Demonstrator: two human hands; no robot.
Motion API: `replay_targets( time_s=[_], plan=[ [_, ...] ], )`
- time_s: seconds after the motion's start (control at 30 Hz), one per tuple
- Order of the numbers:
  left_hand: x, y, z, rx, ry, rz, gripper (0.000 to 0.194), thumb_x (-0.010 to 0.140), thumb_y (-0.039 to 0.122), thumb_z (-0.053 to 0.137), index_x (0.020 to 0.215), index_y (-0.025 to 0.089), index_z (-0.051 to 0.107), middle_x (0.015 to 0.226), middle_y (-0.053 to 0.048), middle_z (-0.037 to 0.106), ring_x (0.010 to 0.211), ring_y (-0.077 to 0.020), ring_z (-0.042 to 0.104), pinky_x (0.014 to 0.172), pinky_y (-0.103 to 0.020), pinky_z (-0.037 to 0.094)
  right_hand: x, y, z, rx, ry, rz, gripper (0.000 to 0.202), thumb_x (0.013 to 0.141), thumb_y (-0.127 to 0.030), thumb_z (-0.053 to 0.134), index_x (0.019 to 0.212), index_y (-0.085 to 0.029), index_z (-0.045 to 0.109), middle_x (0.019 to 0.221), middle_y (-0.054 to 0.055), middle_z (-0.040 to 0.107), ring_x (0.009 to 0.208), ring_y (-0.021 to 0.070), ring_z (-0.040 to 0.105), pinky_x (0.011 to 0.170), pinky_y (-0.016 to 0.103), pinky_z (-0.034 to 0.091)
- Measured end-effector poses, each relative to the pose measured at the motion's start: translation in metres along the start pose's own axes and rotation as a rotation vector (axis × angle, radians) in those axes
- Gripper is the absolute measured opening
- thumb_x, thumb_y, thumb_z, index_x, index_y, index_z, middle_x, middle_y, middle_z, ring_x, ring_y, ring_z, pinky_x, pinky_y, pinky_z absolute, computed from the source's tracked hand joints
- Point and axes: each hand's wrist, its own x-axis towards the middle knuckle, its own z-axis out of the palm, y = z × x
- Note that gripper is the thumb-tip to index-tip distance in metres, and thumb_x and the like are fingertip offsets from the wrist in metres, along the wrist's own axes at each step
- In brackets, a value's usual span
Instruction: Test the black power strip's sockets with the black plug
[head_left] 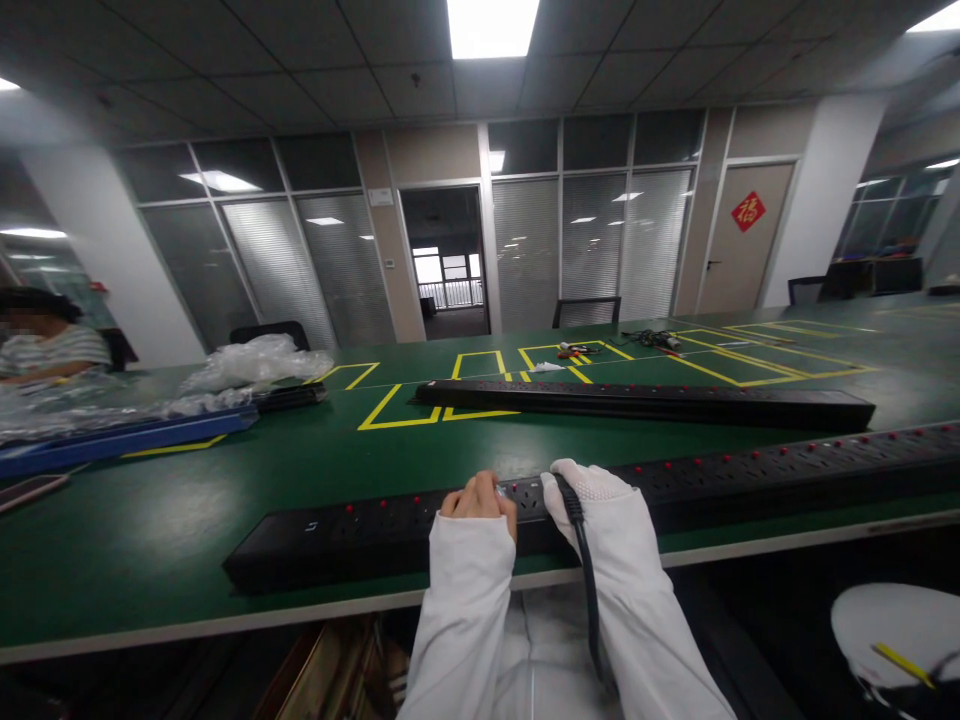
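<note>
A long black power strip (322, 535) with red indicator lights and rows of sockets lies along the front edge of the green table. My left hand (480, 497), bare, is on top of the strip with its fingers curled. Beside its fingertips a small pale, shiny bit shows; what the fingers hold is hidden. My right hand (592, 485), in a white dotted glove, is closed around the black plug (570, 497) of a cable, over the sockets. From there the cable (590, 600) hangs down over my sleeve. The plug's front end is hidden.
A second black power strip (645, 403) lies farther back. Cables (652, 340) sit behind it. At left are clear plastic wrap (255, 362), a blue rail (135, 440) and a phone (31, 490). A person (49, 340) sits at far left. A white stool (900, 630) stands below right.
</note>
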Motion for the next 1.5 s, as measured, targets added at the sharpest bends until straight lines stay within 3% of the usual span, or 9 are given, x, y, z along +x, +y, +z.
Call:
replay_targets(
  time_s=[0.5, 0.83, 0.97, 1.1, 1.3, 1.5],
  plan=[
    [-0.002, -0.004, 0.005, -0.022, 0.038, 0.076, 0.016, 0.074, 0.018, 0.042, 0.080, 0.020, 0.056, 0.065, 0.001, 0.060, 0.064, -0.0145, 0.058, 0.065, -0.031, 0.035, -0.002, 0.001, 0.001, -0.006, 0.001, 0.016, 0.030, 0.085, -0.039, 0.036, 0.072, -0.025, 0.060, 0.057, -0.001, 0.054, 0.053, 0.0086, 0.044, 0.056, 0.025, 0.019],
    [-0.003, -0.003, 0.008, -0.053, 0.186, 0.168, 0.023, 0.077, 0.018, 0.046, 0.092, 0.021, 0.063, 0.082, 0.000, 0.068, 0.074, -0.0155, 0.061, 0.069, -0.032, 0.036, -0.002, 0.003, 0.003, -0.030, 0.005, -0.001, 0.027, 0.084, -0.037, 0.040, 0.073, -0.023, 0.060, 0.058, 0.000, 0.054, 0.054, 0.0079, 0.044, 0.056, 0.025, 0.021],
    [-0.006, -0.002, 0.010, -0.017, 0.075, 0.144, 0.027, 0.078, 0.024, 0.046, 0.097, 0.024, 0.064, 0.090, -0.003, 0.068, 0.082, -0.0193, 0.061, 0.072, -0.034, 0.037, -0.006, 0.001, 0.007, -0.064, -0.012, 0.005, 0.029, 0.085, -0.040, 0.040, 0.080, -0.019, 0.059, 0.064, -0.001, 0.054, 0.059, 0.0080, 0.047, 0.059, 0.023, 0.030],
    [-0.006, 0.005, 0.007, -0.019, -0.044, 0.122, 0.034, 0.077, 0.026, 0.045, 0.108, 0.024, 0.059, 0.101, -0.007, 0.066, 0.096, -0.0240, 0.058, 0.077, -0.038, 0.038, -0.013, -0.005, 0.009, -0.092, -0.026, 0.015, 0.035, 0.085, -0.046, 0.042, 0.096, -0.015, 0.055, 0.086, 0.001, 0.057, 0.073, 0.0086, 0.052, 0.069, 0.027, 0.043],
    [-0.004, 0.022, 0.007, -0.119, -0.109, 0.127, 0.039, 0.074, 0.021, 0.043, 0.111, 0.028, 0.057, 0.109, -0.002, 0.064, 0.101, -0.0222, 0.056, 0.085, -0.040, 0.035, -0.012, -0.009, 0.008, -0.125, -0.016, 0.029, 0.031, 0.086, -0.040, 0.044, 0.101, -0.016, 0.054, 0.094, 0.003, 0.057, 0.078, 0.0090, 0.054, 0.071, 0.028, 0.046],
    [-0.006, 0.022, 0.009, -0.076, -0.158, 0.170, 0.039, 0.073, 0.020, 0.042, 0.108, 0.025, 0.058, 0.103, -0.003, 0.064, 0.093, -0.0225, 0.057, 0.084, -0.042, 0.036, -0.018, -0.011, 0.009, -0.129, -0.037, 0.053, 0.032, 0.086, -0.040, 0.045, 0.105, -0.016, 0.054, 0.101, 0.004, 0.057, 0.085, 0.0109, 0.055, 0.076, 0.031, 0.047]
  ],
)
